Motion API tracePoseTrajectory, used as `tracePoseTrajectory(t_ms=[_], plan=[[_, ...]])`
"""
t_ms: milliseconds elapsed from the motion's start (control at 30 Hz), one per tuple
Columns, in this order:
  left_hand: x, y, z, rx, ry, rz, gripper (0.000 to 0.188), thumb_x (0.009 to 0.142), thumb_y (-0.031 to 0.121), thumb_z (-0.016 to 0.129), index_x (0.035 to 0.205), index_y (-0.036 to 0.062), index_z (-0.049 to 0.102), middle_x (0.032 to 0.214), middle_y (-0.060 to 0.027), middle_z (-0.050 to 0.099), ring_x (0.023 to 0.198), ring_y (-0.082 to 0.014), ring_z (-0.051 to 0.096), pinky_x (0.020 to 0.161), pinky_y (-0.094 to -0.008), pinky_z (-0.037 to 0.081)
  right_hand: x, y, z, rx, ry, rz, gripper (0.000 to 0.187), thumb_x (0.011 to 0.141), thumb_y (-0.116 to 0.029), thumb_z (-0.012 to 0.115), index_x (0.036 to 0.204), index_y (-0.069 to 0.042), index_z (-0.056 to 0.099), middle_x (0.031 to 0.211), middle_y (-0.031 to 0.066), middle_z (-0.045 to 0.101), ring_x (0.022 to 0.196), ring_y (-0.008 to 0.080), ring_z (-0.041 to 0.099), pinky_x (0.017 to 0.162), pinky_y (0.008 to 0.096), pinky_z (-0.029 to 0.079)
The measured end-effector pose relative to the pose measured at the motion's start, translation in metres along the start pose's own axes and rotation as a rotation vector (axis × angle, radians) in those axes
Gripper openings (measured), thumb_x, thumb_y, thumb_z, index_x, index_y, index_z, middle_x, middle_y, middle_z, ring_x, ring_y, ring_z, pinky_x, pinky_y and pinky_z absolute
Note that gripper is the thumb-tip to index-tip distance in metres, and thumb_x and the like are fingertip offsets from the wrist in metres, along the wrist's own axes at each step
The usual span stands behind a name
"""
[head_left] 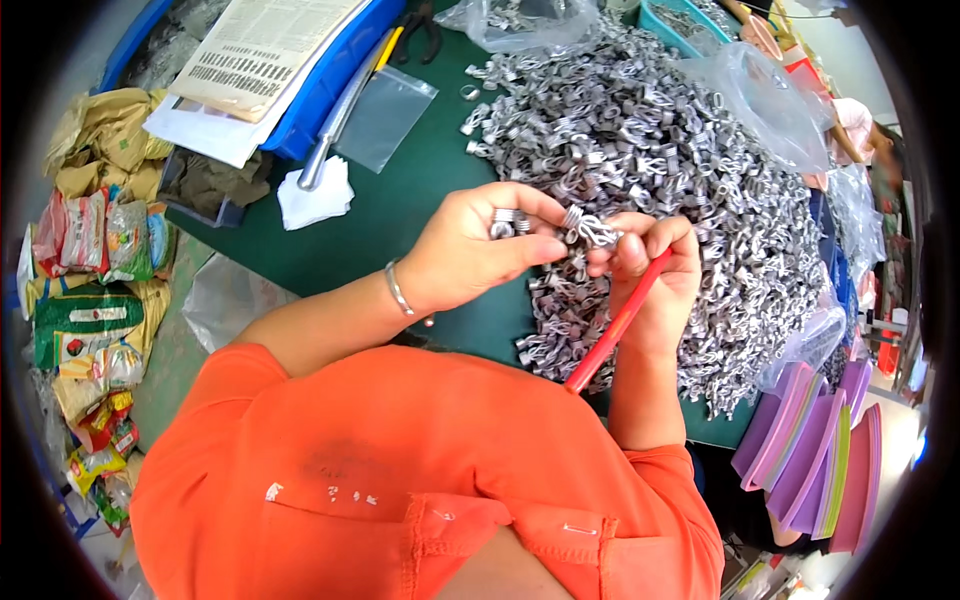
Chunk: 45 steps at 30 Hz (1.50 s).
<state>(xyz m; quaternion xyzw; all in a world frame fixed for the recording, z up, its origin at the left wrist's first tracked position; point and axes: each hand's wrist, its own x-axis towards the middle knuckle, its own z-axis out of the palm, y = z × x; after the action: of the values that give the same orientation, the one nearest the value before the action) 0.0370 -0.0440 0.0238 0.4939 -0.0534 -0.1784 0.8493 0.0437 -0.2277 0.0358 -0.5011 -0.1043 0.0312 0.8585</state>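
Observation:
In front of my chest, both hands meet over the near left side of a heap of small grey metal parts (690,160). My left hand (480,245) is closed, pinching one small looped metal part (585,232) with coiled rings between thumb and index finger. A few more metal parts (508,222) show inside the curve of that hand; I cannot tell whether it holds them. My right hand (660,265) grips a slim red-handled tool (620,322). Its fingertips touch the far end of the looped part, and they hide the tool's tip.
The green table (440,130) bears the heap. Far left are a blue bin (330,70) with papers, a yellow-and-silver knife (350,110), pliers (418,32), a clear plastic bag (385,118) and white paper (315,193). Purple foam pieces (805,450) stand at the right.

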Motion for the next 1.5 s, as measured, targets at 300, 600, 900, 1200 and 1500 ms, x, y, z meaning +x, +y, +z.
tracePoseTrajectory(t_ms=[300,600,900,1200,1500], plan=[[-0.012,-0.007,-0.003,0.319,-0.026,0.31,0.019,0.08,0.002,0.062,0.098,-0.0003,0.058,0.077,-0.0029,0.057,0.055,-0.0032,0.046,0.046,-0.0173,0.035,-0.026,0.034,0.004,-0.276,-0.011,-0.325,0.03,0.072,0.014,0.059,0.079,-0.004,0.038,0.097,0.0198,0.055,0.091,0.0264,0.059,0.075,0.0326,0.053],[-0.013,-0.017,0.004,-0.448,0.12,-0.391,0.024,0.09,0.014,0.047,0.107,-0.0019,0.05,0.084,-0.0092,0.057,0.055,-0.0098,0.048,0.045,-0.02,0.037,-0.031,0.024,-0.002,-0.632,-0.138,-0.573,0.029,0.073,0.004,0.065,0.08,-0.005,0.039,0.085,0.0202,0.061,0.079,0.022,0.06,0.07,0.0312,0.048],[-0.044,-0.012,-0.07,-0.346,0.313,-0.004,0.016,0.088,0.01,0.05,0.102,0.0013,0.051,0.088,-0.0089,0.057,0.077,-0.0162,0.058,0.065,-0.0285,0.052,-0.031,0.014,-0.027,-0.949,-0.035,-0.314,0.024,0.07,0.007,0.065,0.073,-0.003,0.044,0.076,0.0101,0.059,0.065,0.0175,0.055,0.059,0.026,0.044],[-0.057,0.004,-0.04,-0.35,0.445,0.087,0.016,0.087,0.006,0.05,0.101,-0.0022,0.052,0.092,-0.0141,0.058,0.104,-0.0346,0.054,0.084,-0.0386,0.05,-0.022,0.015,-0.005,-1.753,-0.149,-0.448,0.02,0.065,0.001,0.067,0.077,-0.007,0.053,0.066,0.0055,0.056,0.061,0.027,0.054,0.055,0.0351,0.043],[-0.055,0.0,-0.033,-0.278,0.38,0.093,0.021,0.088,0.005,0.047,0.107,-0.0041,0.05,0.089,-0.0113,0.057,0.108,-0.0316,0.052,0.084,-0.0334,0.048,-0.038,0.014,-0.004,-1.059,0.016,-0.244,0.024,0.071,0.01,0.061,0.069,-0.003,0.041,0.083,0.0113,0.063,0.069,0.0172,0.059,0.061,0.0288,0.048]])
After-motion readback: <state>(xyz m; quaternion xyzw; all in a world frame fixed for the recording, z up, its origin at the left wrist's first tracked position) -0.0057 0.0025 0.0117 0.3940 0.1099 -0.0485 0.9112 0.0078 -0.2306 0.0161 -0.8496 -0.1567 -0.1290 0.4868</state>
